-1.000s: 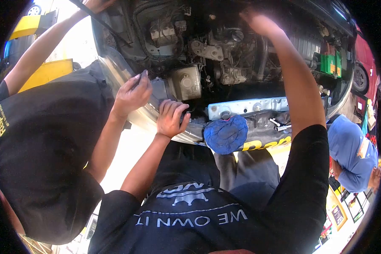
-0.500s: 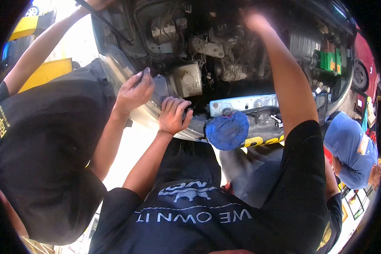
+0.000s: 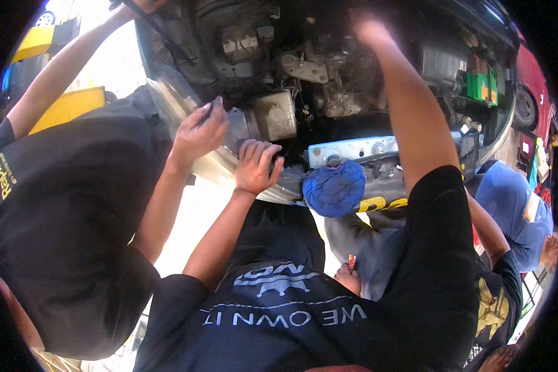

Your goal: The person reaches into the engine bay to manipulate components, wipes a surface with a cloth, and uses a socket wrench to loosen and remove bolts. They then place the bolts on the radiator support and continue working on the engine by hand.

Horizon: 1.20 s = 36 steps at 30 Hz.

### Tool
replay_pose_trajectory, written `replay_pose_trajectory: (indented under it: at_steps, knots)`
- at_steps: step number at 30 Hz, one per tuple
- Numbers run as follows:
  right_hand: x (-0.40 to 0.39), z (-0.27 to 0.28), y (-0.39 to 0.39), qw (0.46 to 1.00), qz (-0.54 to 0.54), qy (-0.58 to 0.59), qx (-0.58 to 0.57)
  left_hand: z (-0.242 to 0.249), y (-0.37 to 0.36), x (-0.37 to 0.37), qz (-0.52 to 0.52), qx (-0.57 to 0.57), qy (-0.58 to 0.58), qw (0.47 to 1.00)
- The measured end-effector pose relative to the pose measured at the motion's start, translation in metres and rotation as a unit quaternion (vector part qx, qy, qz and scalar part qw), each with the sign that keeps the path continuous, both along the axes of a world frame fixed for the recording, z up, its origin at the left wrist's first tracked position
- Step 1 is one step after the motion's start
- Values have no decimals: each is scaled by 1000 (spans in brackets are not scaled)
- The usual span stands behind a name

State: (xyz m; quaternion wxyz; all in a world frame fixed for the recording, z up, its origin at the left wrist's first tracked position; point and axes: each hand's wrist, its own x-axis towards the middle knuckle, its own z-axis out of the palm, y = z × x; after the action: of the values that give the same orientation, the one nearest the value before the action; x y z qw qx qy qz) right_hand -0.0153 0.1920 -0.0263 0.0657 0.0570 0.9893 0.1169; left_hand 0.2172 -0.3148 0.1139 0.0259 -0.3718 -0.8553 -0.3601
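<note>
My left hand (image 3: 257,167) rests on the car's front edge beside the headlight (image 3: 198,139), fingers bent over the rim and thumb apart. My right arm reaches deep into the engine bay. At its end my right hand (image 3: 369,30) is blurred among dark parts, its fingers unclear. Between my arms, a blue cloth bundle (image 3: 333,189) sits against the front crossmember (image 3: 353,150). A pale reservoir (image 3: 276,116) lies beyond my left hand. Further in are a metal bracket (image 3: 304,68) and engine parts.
At the left, a co-worker in black (image 3: 68,229) has one hand (image 3: 201,130) close to mine and another arm raised. Another person's hand (image 3: 349,279) holds a small orange-tipped item below the bumper. A person in blue (image 3: 514,214) is at the right, near a green-cased battery (image 3: 482,87).
The person at the lower right has come further into view, with a hand now showing below the bumper. My right arm has shifted slightly left; my left hand has hardly moved.
</note>
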Motion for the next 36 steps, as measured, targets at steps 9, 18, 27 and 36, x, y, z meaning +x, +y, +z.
replay_pose_trajectory:
  at_steps: [9, 18, 27, 36]
  knots:
    - [40, 147, -43, 987, 110, -92, -67, -2, -1, 0, -6, -5, -6, 1000]
    - [31, 120, -51, 986, -110, -74, -99, 1, 1, 1, 1, -2, 6, 1000]
    - [9, 87, -60, 961, -256, -25, -97, 0, 0, 0, -3, 1, -9, 1000]
    - [37, 175, -69, 971, -144, -102, -160, -2, -2, 2, -8, 23, -27, 999]
